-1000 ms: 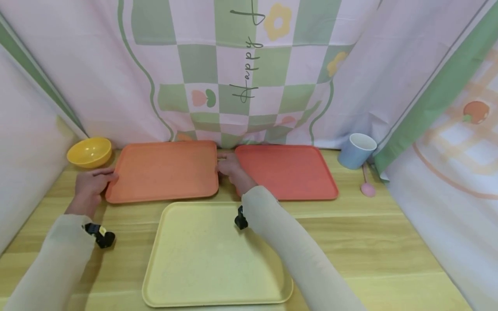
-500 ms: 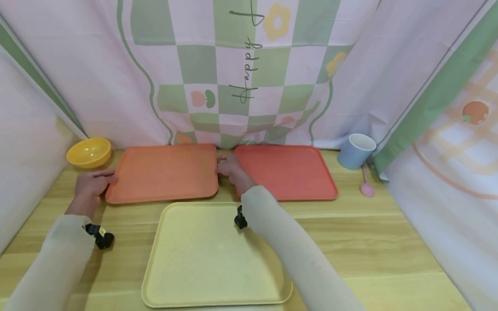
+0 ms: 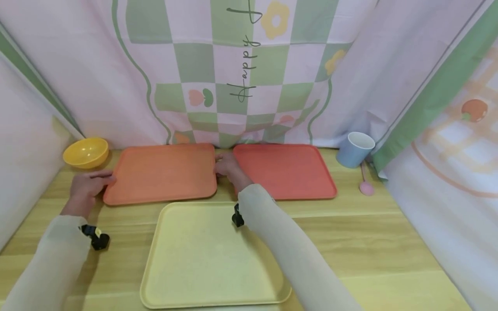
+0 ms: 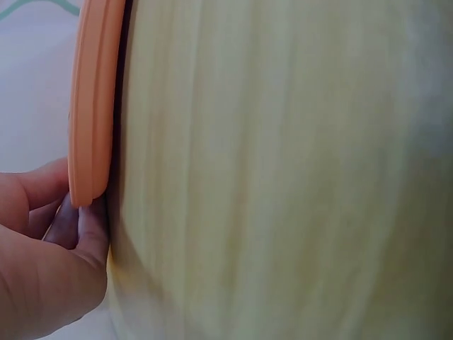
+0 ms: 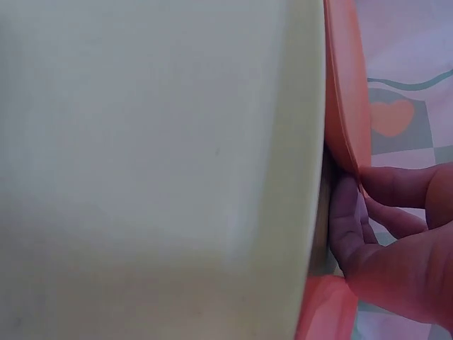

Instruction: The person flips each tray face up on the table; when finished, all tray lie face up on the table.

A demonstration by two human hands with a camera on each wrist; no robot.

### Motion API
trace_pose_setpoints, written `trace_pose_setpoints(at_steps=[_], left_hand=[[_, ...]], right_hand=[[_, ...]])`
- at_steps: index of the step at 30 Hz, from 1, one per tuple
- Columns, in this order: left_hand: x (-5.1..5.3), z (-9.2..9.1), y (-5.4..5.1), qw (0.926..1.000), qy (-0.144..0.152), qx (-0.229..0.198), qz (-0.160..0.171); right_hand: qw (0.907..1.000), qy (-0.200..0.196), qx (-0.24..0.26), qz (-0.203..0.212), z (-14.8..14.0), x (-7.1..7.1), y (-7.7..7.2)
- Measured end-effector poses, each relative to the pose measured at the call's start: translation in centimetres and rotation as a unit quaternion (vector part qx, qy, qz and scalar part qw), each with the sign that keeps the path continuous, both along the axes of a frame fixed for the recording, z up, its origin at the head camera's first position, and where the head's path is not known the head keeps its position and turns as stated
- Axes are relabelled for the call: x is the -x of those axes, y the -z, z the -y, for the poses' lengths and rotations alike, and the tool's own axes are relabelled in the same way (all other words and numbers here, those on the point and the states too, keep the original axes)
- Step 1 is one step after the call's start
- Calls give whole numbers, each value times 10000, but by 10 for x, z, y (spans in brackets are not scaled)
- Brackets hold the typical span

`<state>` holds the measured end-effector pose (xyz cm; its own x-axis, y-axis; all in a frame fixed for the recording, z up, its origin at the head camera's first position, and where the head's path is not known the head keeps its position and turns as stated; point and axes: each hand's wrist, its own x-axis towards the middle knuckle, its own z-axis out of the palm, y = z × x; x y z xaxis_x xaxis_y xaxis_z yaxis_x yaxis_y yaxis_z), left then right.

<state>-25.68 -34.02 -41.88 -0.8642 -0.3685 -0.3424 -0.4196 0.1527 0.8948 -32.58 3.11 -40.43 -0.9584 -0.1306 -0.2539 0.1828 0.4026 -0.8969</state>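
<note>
An orange tray [image 3: 163, 172] lies at the back left of the table, its long far side near the curtain. My left hand [image 3: 87, 188] pinches its left edge; in the left wrist view the thumb is above the orange rim [image 4: 95, 99] and fingers of the left hand [image 4: 53, 258] reach beneath. At the opposite end, my right hand [image 3: 229, 167] pinches the right edge. The right wrist view has the right hand [image 5: 396, 248] with thumb and fingers on either side of the orange tray [image 5: 347, 92]. Fingertips under the tray are partly hidden.
A pale yellow tray [image 3: 202, 255] lies in front, under my right forearm. The red tray [image 3: 288, 172] sits just right of my right hand. A yellow bowl [image 3: 86, 153] stands back left; a blue cup [image 3: 353, 151] and pink spoon [image 3: 365, 187] are back right.
The orange tray's far edge has come down slightly, away from the curtain, with both hands holding the same edges. The whole head view has shifted a little.
</note>
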Motion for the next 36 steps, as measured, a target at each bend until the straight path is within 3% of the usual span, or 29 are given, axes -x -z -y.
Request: trace_pose_setpoints(at_steps=[9, 16, 25, 28, 32, 34, 36], left_hand=[[-2, -2, -5, 9995, 59, 308, -50], [-4, -4, -5, 9996, 5, 283, -7], [-3, -10, -2, 9964, 177, 817, -103], [-4, -14, -3, 9871, 354, 1553, -148], [-4, -23, -6, 9591, 710, 2677, -587], [-3, -28, -8, 9510, 877, 2846, -836], [-2, -34, -10, 9482, 1027, 2835, -996]], right_hand=[[9999, 52, -90, 17, 4, -2, -2], [9999, 48, -145, 66, 4, -1, 1], [9964, -184, -740, -360, -1, 2, 6], [9979, -202, -546, -299, -2, 2, 7], [9995, -160, -227, -149, -3, 1, 5], [9998, -163, -114, -93, -4, 0, 2], [9998, -195, -46, -49, -6, -1, 0]])
